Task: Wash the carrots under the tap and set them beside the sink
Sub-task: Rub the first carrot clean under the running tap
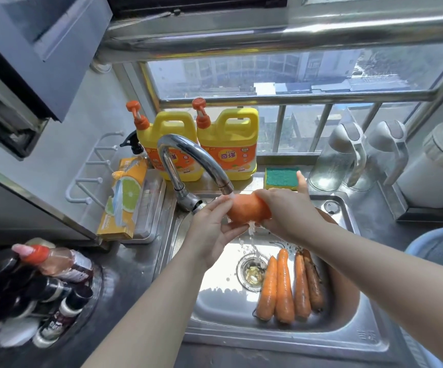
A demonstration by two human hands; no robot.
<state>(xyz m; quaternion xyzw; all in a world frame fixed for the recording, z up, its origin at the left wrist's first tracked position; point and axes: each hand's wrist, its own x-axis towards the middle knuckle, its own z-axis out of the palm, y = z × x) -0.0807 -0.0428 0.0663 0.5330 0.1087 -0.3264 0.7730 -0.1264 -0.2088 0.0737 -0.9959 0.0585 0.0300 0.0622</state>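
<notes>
A carrot (247,209) is held under the running tap (188,152), blurred from motion. My left hand (212,229) grips its left end, thumb below and fingers over the top. My right hand (286,208) wraps around its right part, with one finger sticking up. Water falls past the carrot toward the drain (252,272). Several more carrots (284,285) lie side by side in the steel sink (347,330), to the right of the drain; the rightmost ones look darker and dirtier.
Two yellow detergent bottles (228,144) and a green sponge (281,177) sit behind the sink. A tray with an orange box (127,197) is at the left, sauce bottles (42,288) at the lower left. Clear jugs (342,160) stand at the right rear.
</notes>
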